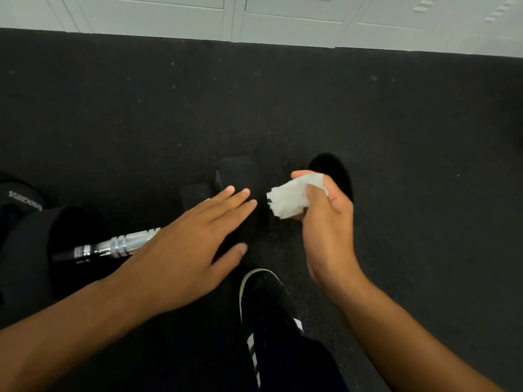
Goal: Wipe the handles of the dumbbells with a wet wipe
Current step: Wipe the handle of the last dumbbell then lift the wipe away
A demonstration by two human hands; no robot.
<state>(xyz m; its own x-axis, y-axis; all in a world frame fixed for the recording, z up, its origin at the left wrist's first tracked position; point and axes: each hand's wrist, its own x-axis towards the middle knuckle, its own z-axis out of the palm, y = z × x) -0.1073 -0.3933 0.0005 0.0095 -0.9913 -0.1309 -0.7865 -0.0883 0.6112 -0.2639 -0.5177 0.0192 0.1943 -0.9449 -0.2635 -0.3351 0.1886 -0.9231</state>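
A black dumbbell lies on the dark floor at the lower left, its chrome handle [119, 246] running up to the right between black heads [31, 250]. My left hand [186, 244] hovers flat over the handle's right end, fingers straight and spread, covering that end and much of the right head [237, 176]. My right hand [325, 222] is to the right of it, fingers curled round a crumpled white wet wipe [288, 200]. The wipe is off the handle.
A second dark dumbbell head [19, 196] with white lettering sits at the far left. My black shoe with white stripes [263, 304] stands below the hands, and another dark shoe tip [334, 168] shows behind the right hand. White lockers [254, 18] line the far edge of the floor.
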